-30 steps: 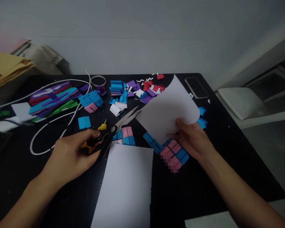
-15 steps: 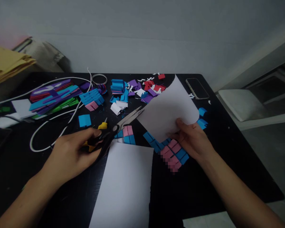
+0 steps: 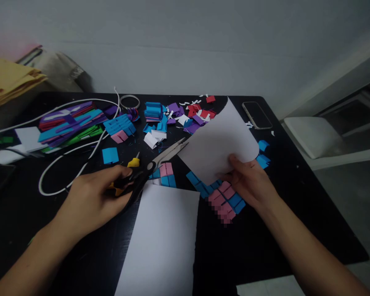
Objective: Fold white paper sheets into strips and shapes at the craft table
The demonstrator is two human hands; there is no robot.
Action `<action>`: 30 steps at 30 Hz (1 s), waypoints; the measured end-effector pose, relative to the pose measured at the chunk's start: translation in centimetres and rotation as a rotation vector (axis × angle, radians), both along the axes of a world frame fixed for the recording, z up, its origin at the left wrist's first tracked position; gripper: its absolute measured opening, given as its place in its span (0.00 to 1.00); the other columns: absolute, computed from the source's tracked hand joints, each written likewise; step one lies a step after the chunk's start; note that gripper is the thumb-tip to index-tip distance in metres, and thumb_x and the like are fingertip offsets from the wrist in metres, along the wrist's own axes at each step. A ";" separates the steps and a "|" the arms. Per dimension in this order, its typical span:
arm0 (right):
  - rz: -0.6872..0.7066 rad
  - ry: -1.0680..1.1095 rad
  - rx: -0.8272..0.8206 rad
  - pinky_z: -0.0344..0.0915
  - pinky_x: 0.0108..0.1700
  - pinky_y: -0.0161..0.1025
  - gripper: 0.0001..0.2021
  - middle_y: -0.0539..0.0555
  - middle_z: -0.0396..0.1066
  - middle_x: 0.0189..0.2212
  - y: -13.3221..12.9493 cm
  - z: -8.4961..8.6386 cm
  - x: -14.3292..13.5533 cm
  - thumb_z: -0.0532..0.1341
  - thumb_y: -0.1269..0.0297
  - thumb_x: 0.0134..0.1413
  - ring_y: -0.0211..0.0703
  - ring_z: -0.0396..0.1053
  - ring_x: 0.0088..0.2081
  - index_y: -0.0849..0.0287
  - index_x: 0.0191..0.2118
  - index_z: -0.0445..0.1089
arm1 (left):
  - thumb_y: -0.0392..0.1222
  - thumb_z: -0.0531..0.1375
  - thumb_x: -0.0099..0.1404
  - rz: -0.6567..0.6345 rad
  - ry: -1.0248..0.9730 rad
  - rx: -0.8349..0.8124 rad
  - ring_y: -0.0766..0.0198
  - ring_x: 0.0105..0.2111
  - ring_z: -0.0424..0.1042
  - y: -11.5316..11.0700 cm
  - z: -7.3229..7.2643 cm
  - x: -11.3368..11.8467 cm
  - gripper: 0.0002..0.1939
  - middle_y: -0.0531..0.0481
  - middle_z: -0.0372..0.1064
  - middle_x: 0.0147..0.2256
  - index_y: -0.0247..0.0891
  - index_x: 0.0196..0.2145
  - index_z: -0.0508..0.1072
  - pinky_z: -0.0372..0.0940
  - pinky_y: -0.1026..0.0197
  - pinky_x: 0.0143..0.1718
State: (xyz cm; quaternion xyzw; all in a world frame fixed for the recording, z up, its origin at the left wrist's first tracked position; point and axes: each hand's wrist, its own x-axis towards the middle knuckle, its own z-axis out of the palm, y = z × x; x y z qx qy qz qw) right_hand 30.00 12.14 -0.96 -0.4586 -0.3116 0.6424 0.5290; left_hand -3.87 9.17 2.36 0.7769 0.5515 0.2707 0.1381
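My left hand [image 3: 100, 195] is closed round the handles of a pair of scissors [image 3: 168, 155], whose blades point up and to the right. The blade tips lie at the left edge of a white paper sheet [image 3: 220, 142]. My right hand [image 3: 251, 179] pinches this sheet at its lower right edge, thumb on top, and holds it tilted above the table. Nearer to me, a long white paper piece [image 3: 165, 242] lies flat with a rough right edge. Pink and blue folded paper pieces [image 3: 226, 197] lie beside my right hand, and a yellow-capped tube or tool [image 3: 134, 162] is just behind the scissors.
On the black table [image 3: 296, 230] a phone [image 3: 257, 115] lies at the back right. Red, purple and white paper scraps [image 3: 200, 113] are scattered at the back. Bundled coloured paper strips [image 3: 69, 123] and a looped white cable [image 3: 49, 176] occupy the left. A white stool [image 3: 313, 135] stands right.
Both hands, the scissors and the sheet stay nearly where they were. The view has shifted very slightly.
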 end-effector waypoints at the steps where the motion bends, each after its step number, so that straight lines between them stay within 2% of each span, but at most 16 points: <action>1: -0.005 0.001 0.001 0.81 0.34 0.42 0.36 0.51 0.78 0.47 0.0 0.0 0.0 0.76 0.62 0.51 0.50 0.76 0.42 0.40 0.64 0.66 | 0.51 0.63 0.61 0.008 0.001 -0.012 0.62 0.24 0.79 0.0 0.0 0.0 0.10 0.53 0.81 0.29 0.42 0.34 0.76 0.71 0.65 0.27; 7: 0.020 -0.005 0.009 0.82 0.38 0.47 0.37 0.51 0.78 0.47 0.0 -0.1 0.0 0.76 0.60 0.51 0.53 0.76 0.46 0.40 0.65 0.65 | 0.55 0.62 0.58 0.057 0.007 -0.094 0.60 0.24 0.79 0.0 0.1 0.0 0.13 0.53 0.80 0.28 0.44 0.33 0.75 0.71 0.62 0.27; 23: 0.023 -0.006 -0.008 0.82 0.36 0.44 0.35 0.52 0.78 0.47 -0.1 0.1 -0.1 0.75 0.61 0.52 0.54 0.75 0.48 0.41 0.64 0.66 | 0.50 0.62 0.61 -0.017 0.014 0.017 0.62 0.22 0.78 0.0 0.2 0.1 0.09 0.52 0.80 0.26 0.42 0.32 0.74 0.70 0.65 0.24; 30: 0.016 -0.004 -0.011 0.81 0.33 0.39 0.34 0.52 0.78 0.47 0.0 0.1 -0.1 0.76 0.60 0.50 0.49 0.76 0.43 0.43 0.62 0.69 | 0.49 0.61 0.65 -0.062 0.065 0.097 0.65 0.22 0.78 0.0 0.0 0.1 0.11 0.52 0.80 0.28 0.40 0.33 0.75 0.69 0.68 0.24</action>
